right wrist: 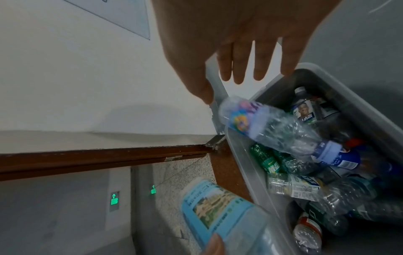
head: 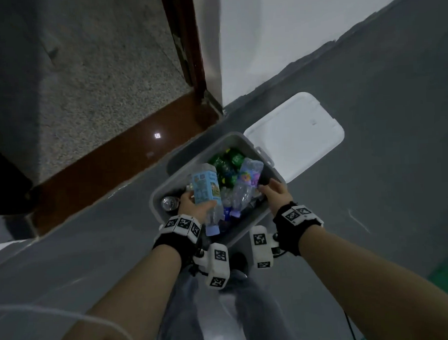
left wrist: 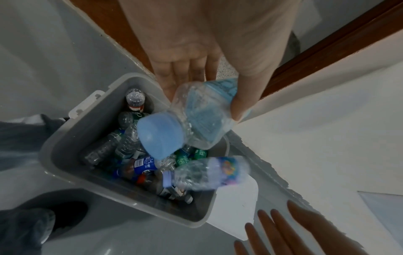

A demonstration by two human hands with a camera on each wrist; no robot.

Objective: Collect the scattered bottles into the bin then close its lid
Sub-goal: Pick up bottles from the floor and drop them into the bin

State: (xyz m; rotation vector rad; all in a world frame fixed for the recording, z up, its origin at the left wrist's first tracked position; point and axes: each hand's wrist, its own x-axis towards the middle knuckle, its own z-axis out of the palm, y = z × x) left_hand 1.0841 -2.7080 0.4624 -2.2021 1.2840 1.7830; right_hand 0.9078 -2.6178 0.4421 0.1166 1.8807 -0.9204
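A grey bin (head: 246, 226) stands on the floor, its white lid (head: 293, 138) swung open to the far right. Several crushed bottles (head: 228, 164) lie inside. My left hand (head: 193, 203) hovers over the bin's near-left corner. It pinches a clear bottle with a light blue label (head: 205, 188) between thumb and fingers, blue cap (left wrist: 161, 136) toward me. My right hand (head: 275, 193) is above the bin's right rim, fingers (right wrist: 246, 69) straight and spread, holding nothing. Just below it a clear bottle with a colourful label (right wrist: 266, 124) is blurred, tilted cap-down over the pile.
The bin sits on grey floor near a white wall (head: 314, 24). A brown door sill (head: 119, 159) and door frame (head: 186, 43) lie to the left, with speckled floor beyond. My legs and a dark shoe (head: 237, 261) are just in front of the bin.
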